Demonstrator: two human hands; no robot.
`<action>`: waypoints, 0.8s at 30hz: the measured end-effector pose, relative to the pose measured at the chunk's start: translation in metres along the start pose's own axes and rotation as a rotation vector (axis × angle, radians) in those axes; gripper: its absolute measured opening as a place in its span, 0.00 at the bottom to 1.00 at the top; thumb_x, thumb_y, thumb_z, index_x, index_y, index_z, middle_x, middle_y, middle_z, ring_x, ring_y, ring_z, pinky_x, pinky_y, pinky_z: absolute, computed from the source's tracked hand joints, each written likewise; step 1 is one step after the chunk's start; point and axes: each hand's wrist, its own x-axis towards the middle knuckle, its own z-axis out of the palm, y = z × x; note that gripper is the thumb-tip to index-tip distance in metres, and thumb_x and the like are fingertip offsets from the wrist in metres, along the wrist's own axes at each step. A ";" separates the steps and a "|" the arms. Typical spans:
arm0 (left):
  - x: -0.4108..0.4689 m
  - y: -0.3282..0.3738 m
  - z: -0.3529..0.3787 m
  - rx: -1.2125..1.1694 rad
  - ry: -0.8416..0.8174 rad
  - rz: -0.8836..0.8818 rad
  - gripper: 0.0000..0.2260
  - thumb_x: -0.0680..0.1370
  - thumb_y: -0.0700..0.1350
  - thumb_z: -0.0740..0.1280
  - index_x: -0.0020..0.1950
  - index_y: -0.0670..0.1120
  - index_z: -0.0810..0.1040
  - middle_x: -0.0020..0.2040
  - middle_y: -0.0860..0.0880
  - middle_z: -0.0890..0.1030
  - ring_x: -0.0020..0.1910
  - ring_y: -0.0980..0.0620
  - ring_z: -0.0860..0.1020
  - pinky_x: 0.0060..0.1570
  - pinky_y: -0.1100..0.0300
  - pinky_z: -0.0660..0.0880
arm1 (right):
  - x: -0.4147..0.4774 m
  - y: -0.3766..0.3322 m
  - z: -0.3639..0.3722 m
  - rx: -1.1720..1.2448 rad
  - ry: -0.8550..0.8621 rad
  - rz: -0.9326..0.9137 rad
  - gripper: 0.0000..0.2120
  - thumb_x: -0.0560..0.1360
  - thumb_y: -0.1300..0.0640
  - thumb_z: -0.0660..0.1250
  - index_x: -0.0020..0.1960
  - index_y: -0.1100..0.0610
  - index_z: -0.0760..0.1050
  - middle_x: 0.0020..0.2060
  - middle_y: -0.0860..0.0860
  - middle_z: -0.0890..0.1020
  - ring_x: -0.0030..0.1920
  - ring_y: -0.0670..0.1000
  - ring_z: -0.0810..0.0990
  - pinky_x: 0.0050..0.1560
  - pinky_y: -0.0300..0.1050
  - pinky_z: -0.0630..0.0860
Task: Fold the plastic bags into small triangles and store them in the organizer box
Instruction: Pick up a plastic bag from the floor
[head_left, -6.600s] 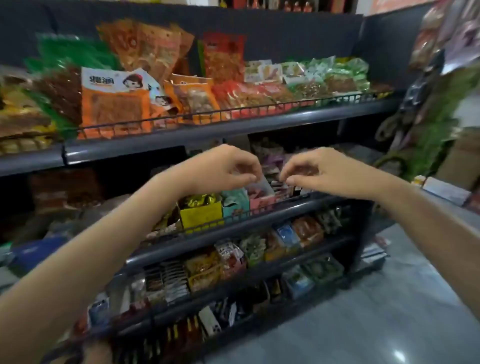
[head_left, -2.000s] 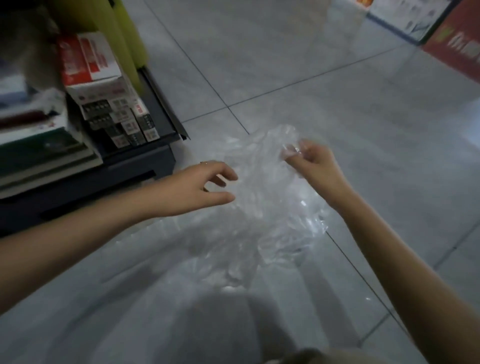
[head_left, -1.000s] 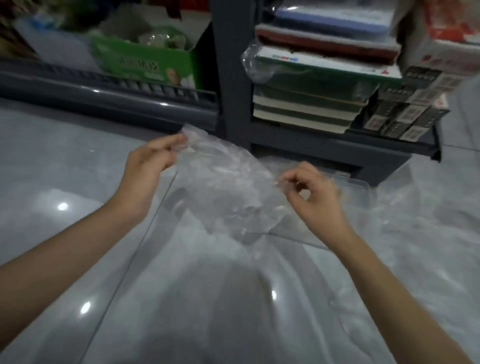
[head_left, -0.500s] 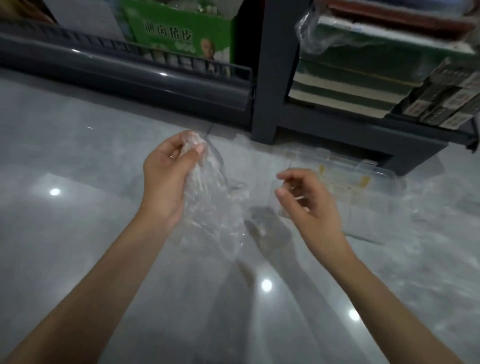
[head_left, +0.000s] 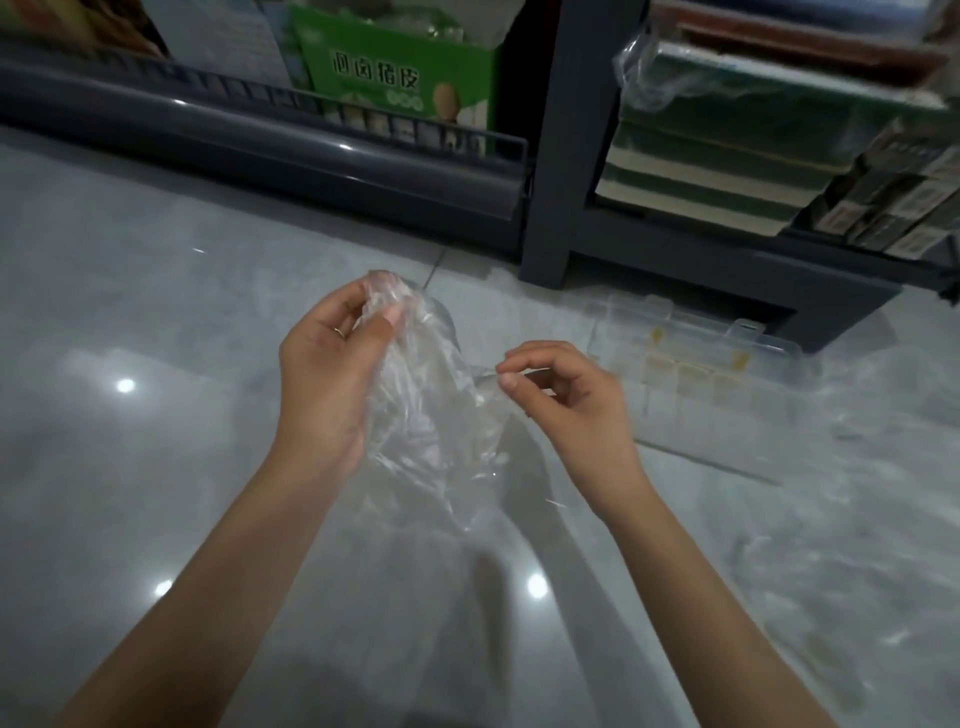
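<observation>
Grey tiled floor (head_left: 156, 467), glossy, with lamp glare. The dark shelving unit (head_left: 550, 156) runs along its far edge. The clear organizer box (head_left: 727, 374) lies on the floor at the unit's foot, right of the upright post.

The clear plastic bag (head_left: 431, 415) hangs in the air above the floor, crumpled and unfolded. My left hand (head_left: 327, 379) clutches its bunched top. My right hand (head_left: 571, 400), empty and apart half a second ago, now has thumb and forefinger closed at the bag's right edge, apparently pinching the film.

A second ago both hands held the bag spread. I read this as a re-grip before the first fold.
</observation>
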 end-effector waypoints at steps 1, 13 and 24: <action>-0.001 -0.002 -0.001 0.008 0.007 0.002 0.07 0.77 0.38 0.68 0.55 0.42 0.81 0.45 0.47 0.83 0.44 0.51 0.82 0.49 0.57 0.80 | 0.000 0.001 0.001 -0.010 -0.013 -0.008 0.06 0.72 0.63 0.72 0.41 0.53 0.81 0.48 0.47 0.81 0.42 0.41 0.79 0.44 0.36 0.75; -0.017 -0.031 -0.029 0.157 -0.176 0.035 0.13 0.75 0.36 0.69 0.52 0.55 0.77 0.37 0.53 0.78 0.37 0.58 0.78 0.45 0.64 0.75 | -0.004 0.018 -0.021 0.215 0.239 0.138 0.08 0.78 0.66 0.63 0.43 0.57 0.72 0.41 0.48 0.83 0.43 0.41 0.81 0.48 0.31 0.73; -0.034 -0.052 -0.019 0.254 -0.229 -0.095 0.06 0.76 0.36 0.67 0.42 0.44 0.81 0.39 0.53 0.83 0.43 0.53 0.80 0.46 0.62 0.74 | -0.011 0.018 -0.037 -0.226 0.257 -0.024 0.09 0.79 0.61 0.63 0.44 0.48 0.71 0.33 0.58 0.77 0.34 0.54 0.76 0.33 0.37 0.70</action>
